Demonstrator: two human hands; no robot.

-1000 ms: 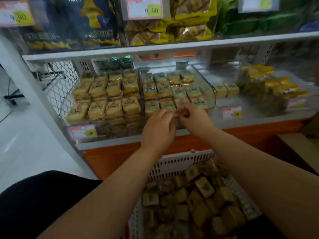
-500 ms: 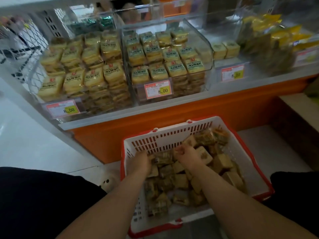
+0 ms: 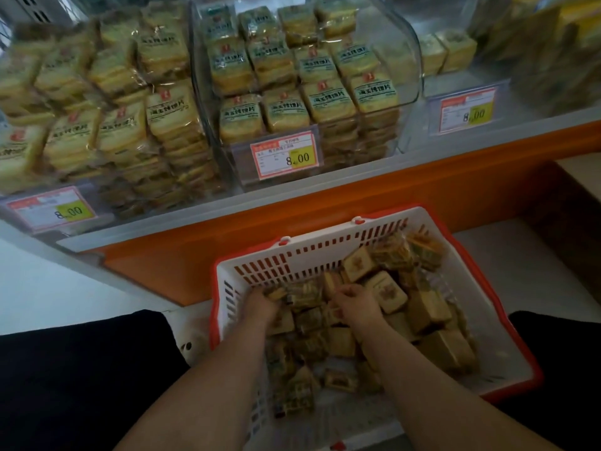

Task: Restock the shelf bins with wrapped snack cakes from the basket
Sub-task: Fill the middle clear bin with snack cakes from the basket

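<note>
A white basket point(image 3: 325, 255) with a red rim sits on the floor between my knees, holding several wrapped snack cakes point(image 3: 387, 291). Both my hands are down among the cakes at the basket's far left. My left hand point(image 3: 263, 304) has its fingers curled into the pile around wrapped cakes. My right hand point(image 3: 356, 302) curls over cakes near the middle. Above, two clear shelf bins stand full of stacked wrapped cakes: the middle bin point(image 3: 409, 60) and the left bin point(image 3: 198, 102).
An orange shelf base point(image 3: 422, 177) runs right behind the basket. Price tags reading 8.00 point(image 3: 286, 156) hang on the bin fronts. A third bin at the right holds a few small cakes point(image 3: 448, 52). My dark trouser legs flank the basket.
My hands left the middle shelf bin and dropped into the basket, and my view tilted down with them. Over the last half second they dug further into the cakes.
</note>
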